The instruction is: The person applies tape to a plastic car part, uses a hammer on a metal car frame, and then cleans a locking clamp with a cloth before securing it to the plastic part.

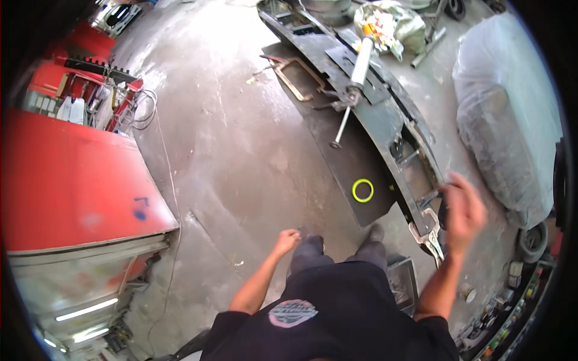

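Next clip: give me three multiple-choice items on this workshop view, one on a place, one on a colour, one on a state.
1. Where does the ring lie?
A. on the dark metal sheet
B. on the red panel
C. in a hand

2. What colour is the ring?
A. blue
B. yellow-green
C. white

3. How is the left hand?
A. gripping the locking pliers
B. curled loosely, holding nothing
C. flat on the floor

Key: 1 A, the ring rests on the sheet; 2 B, it shows bright yellow-green; 3 B, its fingers curl over the floor, apart from any tool.
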Tool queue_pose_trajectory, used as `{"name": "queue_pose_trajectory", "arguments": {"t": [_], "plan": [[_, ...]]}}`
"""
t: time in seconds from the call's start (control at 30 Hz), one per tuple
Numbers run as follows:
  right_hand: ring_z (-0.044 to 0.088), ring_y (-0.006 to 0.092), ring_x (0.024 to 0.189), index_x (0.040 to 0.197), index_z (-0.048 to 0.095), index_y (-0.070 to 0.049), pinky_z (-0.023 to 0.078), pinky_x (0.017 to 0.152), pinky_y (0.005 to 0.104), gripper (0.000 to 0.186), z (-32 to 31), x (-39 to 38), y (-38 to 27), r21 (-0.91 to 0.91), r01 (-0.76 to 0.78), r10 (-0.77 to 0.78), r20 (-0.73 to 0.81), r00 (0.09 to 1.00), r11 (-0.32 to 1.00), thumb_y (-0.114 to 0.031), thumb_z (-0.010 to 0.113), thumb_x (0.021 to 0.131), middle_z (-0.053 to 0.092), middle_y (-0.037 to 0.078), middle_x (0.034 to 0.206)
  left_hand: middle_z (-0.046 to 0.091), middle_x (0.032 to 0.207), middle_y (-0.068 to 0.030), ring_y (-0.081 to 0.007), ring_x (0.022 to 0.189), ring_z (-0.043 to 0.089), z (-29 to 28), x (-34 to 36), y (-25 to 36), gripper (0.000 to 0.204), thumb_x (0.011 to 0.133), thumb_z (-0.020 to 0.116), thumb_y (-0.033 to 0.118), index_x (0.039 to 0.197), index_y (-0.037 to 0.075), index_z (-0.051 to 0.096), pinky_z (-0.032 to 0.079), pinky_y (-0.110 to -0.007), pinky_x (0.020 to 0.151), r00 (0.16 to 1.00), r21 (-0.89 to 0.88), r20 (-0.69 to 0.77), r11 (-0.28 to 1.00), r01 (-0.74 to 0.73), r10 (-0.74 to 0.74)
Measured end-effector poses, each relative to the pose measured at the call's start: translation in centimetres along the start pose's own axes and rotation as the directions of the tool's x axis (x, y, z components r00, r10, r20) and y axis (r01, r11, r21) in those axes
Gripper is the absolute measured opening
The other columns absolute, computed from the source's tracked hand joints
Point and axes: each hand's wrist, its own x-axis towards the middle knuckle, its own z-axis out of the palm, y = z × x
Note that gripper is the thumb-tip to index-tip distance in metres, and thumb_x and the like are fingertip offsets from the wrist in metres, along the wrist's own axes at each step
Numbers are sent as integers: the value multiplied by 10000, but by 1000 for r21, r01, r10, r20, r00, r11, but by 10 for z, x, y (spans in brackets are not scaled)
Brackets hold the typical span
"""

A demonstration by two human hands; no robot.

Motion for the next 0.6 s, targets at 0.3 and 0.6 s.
{"name": "queue_pose_trajectory", "arguments": {"t": [0.3,0.6], "plan": [[727,316,1001,1259,676,23,550,890,409,381,338,11,-36,271,-220,-49,726,686,937,-187,661,942,743,210,1122,765,1020,-113,-180,823,707,-159,3,12,323,1012,582,193,1231,-15,697,578,-343,716,935,-38,-278,970,-240,221],[672,422,1106,1254,653,44,539,961,470,460,608,133,71,-27,-147,139,525,839,989,-185,712,859,692,280,1142,733,1160,-232,-374,1124,698,-207,50,46,347,964,644,246,1196,1,727,535,-425,974,973,259,28,938,-229,230]]}}
